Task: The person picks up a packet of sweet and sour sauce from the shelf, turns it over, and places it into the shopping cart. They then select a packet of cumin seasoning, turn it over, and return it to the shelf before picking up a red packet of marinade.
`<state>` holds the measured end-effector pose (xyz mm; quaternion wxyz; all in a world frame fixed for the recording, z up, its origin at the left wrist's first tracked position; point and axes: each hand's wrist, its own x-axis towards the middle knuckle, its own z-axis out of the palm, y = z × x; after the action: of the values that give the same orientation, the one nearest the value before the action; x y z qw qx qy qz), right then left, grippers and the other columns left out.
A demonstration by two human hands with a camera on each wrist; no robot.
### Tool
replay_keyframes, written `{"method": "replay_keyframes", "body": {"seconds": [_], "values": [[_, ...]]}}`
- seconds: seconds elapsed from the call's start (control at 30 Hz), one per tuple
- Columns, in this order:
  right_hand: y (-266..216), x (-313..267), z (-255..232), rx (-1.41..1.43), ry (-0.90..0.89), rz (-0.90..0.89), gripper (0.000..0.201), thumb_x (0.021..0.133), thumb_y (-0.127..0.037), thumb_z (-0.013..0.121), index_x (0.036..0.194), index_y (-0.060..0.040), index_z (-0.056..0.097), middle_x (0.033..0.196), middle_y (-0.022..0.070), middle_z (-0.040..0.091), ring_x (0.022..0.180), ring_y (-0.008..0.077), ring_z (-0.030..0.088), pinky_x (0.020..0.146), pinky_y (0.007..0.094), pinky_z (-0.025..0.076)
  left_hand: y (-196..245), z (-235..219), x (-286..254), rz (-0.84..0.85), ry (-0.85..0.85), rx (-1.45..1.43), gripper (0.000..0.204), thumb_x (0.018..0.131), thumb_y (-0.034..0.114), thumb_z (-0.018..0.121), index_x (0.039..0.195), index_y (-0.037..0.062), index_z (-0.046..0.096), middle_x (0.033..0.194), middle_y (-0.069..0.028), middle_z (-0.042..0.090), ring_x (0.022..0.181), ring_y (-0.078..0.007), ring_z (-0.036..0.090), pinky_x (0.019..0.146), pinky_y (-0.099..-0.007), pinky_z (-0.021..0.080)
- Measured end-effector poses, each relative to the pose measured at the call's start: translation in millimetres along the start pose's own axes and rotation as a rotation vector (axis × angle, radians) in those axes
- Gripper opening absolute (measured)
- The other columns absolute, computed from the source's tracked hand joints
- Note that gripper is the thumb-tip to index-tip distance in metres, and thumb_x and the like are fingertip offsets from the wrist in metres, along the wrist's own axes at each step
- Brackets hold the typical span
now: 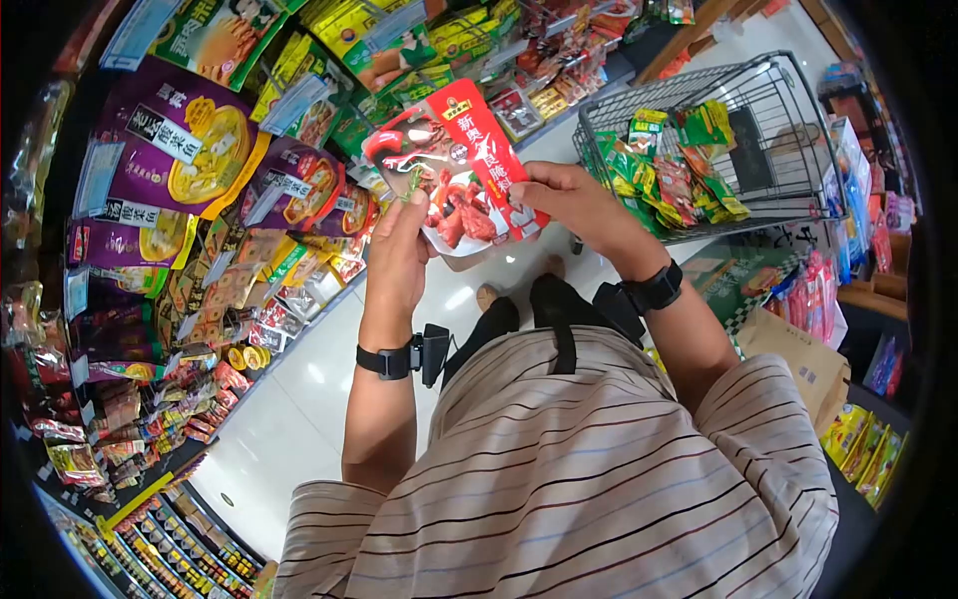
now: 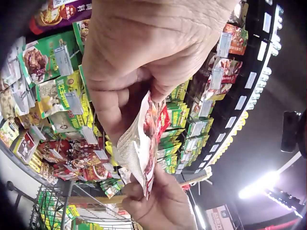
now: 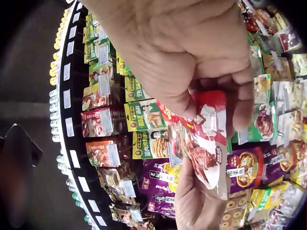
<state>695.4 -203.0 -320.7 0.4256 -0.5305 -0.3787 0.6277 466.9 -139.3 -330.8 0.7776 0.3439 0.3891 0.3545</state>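
Both hands hold up a red seasoning packet with a picture of meat, in front of a shop shelf. My left hand grips its lower left edge, thumb on the front. My right hand pinches the packet's right edge. In the left wrist view the packet shows edge-on between the left hand's fingers and the right hand below. In the right wrist view the right hand's fingers pinch the top of the packet, with the left hand underneath.
Hanging racks of purple, green and red sauce packets fill the shelf on the left. A wire shopping cart holding several green and red packets stands at the upper right. A cardboard box and more goods line the right side.
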Motion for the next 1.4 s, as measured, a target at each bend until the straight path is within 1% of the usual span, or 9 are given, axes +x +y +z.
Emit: {"method": "replay_keyframes", "body": {"seconds": [0.2, 0.43, 0.53, 0.8, 0.9, 1.0, 1.2, 1.33, 1.4], "values": [[5.4, 6.0, 16.3, 0.055, -0.025, -0.032, 0.028, 0.098, -0.027, 0.061, 0.108, -0.0018, 0.066, 0.089, 0.0029, 0.069, 0.075, 0.0094, 0.064, 0.063, 0.0257, 0.055, 6.0, -13.3, -9.1, 0.025, 0.019, -0.037, 0.04, 0.102, 0.024, 0.054, 0.133, -0.0004, 0.051, 0.127, -0.0117, 0.063, 0.115, -0.0211, 0.063, 0.098, -0.0379, 0.051], [-7.3, 1.6, 30.1, 0.05, -0.014, -0.04, 0.029, 0.097, -0.029, 0.062, 0.109, -0.0022, 0.066, 0.09, 0.0019, 0.069, 0.075, 0.0087, 0.063, 0.063, 0.0257, 0.055, 12.1, -28.8, -14.6, 0.038, -0.011, 0.052, 0.04, 0.103, 0.029, 0.051, 0.13, -0.0003, 0.053, 0.123, -0.011, 0.064, 0.107, -0.0193, 0.067, 0.091, -0.0343, 0.056], [-18.5, -2.0, 31.3, 0.016, -0.017, -0.013, 0.029, 0.099, -0.025, 0.06, 0.117, -0.0033, 0.065, 0.097, 0.0002, 0.069, 0.082, 0.0063, 0.064, 0.071, 0.0252, 0.053, 15.9, -36.2, -16.7, 0.04, -0.02, 0.117, 0.04, 0.103, 0.029, 0.051, 0.13, 0.0005, 0.053, 0.121, -0.0105, 0.065, 0.103, -0.0184, 0.068, 0.087, -0.033, 0.057], [-40.9, -6.0, 43.4, 0.06, -0.022, -0.066, 0.031, 0.099, -0.026, 0.06, 0.118, -0.0018, 0.063, 0.096, 0.0013, 0.069, 0.08, 0.0085, 0.064, 0.07, 0.0274, 0.054, 34.0, -29.2, -34.2, 0.13, -0.055, 0.143, 0.036, 0.102, 0.027, 0.053, 0.127, 0.0017, 0.055, 0.116, -0.0083, 0.067, 0.099, -0.0156, 0.068, 0.083, -0.0328, 0.058], [-44.1, -1.4, 50.8, 0.092, -0.056, -0.092, 0.03, 0.099, -0.027, 0.059, 0.117, -0.0027, 0.064, 0.095, 0.0017, 0.069, 0.078, 0.0086, 0.063, 0.068, 0.0278, 0.056, 48.3, -25.7, -45.2, 0.17, -0.061, 0.155, 0.033, 0.101, 0.027, 0.054, 0.125, 0.0034, 0.056, 0.113, -0.0064, 0.068, 0.096, -0.0126, 0.067, 0.079, -0.03, 0.057], [-54.2, 0.6, 58.0, 0.103, -0.113, -0.116, 0.03, 0.099, -0.027, 0.059, 0.116, -0.0031, 0.064, 0.094, 0.0018, 0.069, 0.077, 0.0087, 0.063, 0.067, 0.0275, 0.056, 55.9, -32.3, -51.2, 0.241, -0.021, 0.186, 0.032, 0.101, 0.028, 0.055, 0.123, 0.0056, 0.06, 0.104, -0.0019, 0.069, 0.084, -0.0066, 0.065, 0.068, -0.0212, 0.052], [-72.5, -1.0, 76.7, 0.014, -0.161, -0.174, 0.031, 0.1, -0.028, 0.057, 0.117, -0.003, 0.063, 0.095, 0.0013, 0.068, 0.077, 0.0085, 0.063, 0.066, 0.027, 0.055, 82.5, -28.6, -79.6, 0.311, 0.019, 0.182, 0.032, 0.102, 0.029, 0.055, 0.122, 0.0057, 0.062, 0.101, 0.002, 0.069, 0.082, -0.0025, 0.062, 0.067, -0.0191, 0.049], [-82.2, -7.1, 88.0, -0.019, -0.207, -0.216, 0.032, 0.1, -0.028, 0.057, 0.117, -0.0019, 0.062, 0.095, 0.0014, 0.068, 0.076, 0.0079, 0.063, 0.065, 0.0266, 0.055, 84.8, -35.0, -87.3, 0.393, 0.071, 0.2, 0.029, 0.102, 0.028, 0.055, 0.119, 0.0067, 0.063, 0.094, 0.0052, 0.066, 0.075, 0.0, 0.055, 0.064, -0.0171, 0.041], [-84.6, -8.0, 92.5, -0.041, -0.224, -0.229, 0.032, 0.1, -0.027, 0.056, 0.118, -0.0012, 0.062, 0.095, 0.0018, 0.068, 0.076, 0.0079, 0.063, 0.065, 0.0261, 0.055, 88.2, -41.9, -93.3, 0.392, 0.041, 0.186, 0.031, 0.102, 0.026, 0.055, 0.123, 0.0049, 0.06, 0.102, 0.0008, 0.068, 0.086, -0.0052, 0.061, 0.073, -0.0229, 0.048]]}}
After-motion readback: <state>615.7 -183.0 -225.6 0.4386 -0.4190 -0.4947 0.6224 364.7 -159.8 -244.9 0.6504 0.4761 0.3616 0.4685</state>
